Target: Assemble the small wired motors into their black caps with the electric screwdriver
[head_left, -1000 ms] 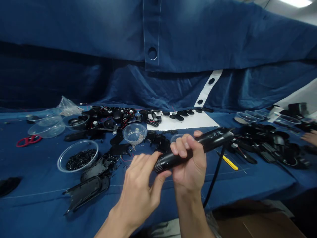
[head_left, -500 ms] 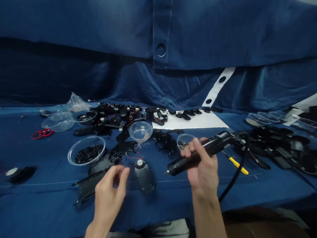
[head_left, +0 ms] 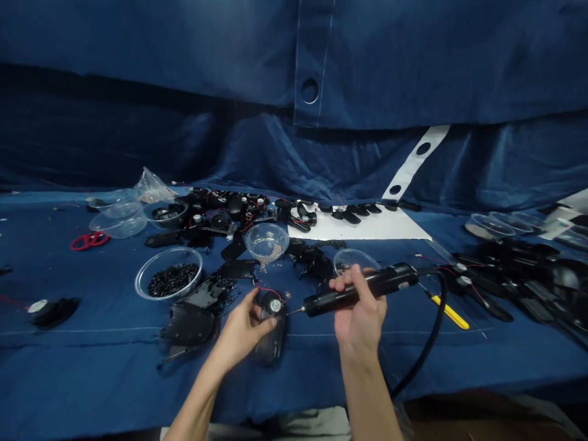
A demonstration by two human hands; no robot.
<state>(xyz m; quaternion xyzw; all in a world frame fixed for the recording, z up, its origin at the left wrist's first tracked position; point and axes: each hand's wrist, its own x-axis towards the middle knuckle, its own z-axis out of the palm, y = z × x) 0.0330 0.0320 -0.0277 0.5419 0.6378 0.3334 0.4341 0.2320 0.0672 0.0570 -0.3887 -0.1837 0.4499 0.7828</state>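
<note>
Head view: the left hand is half-closing, its fingers pressing on a black plastic housing that is lying on a blue cloth near the person. The right hand is wrapping firmly around a corded electric screwdriver, with its bit pointing left, just beside the housing. A red wire is looping beyond the housing. A bowl of black screws is sitting to the left, a bowl of tiny screws is standing farther away, and a yellow-handled screwdriver is lying to the right.

Black electric screwdriver, blue tablecloth
</note>
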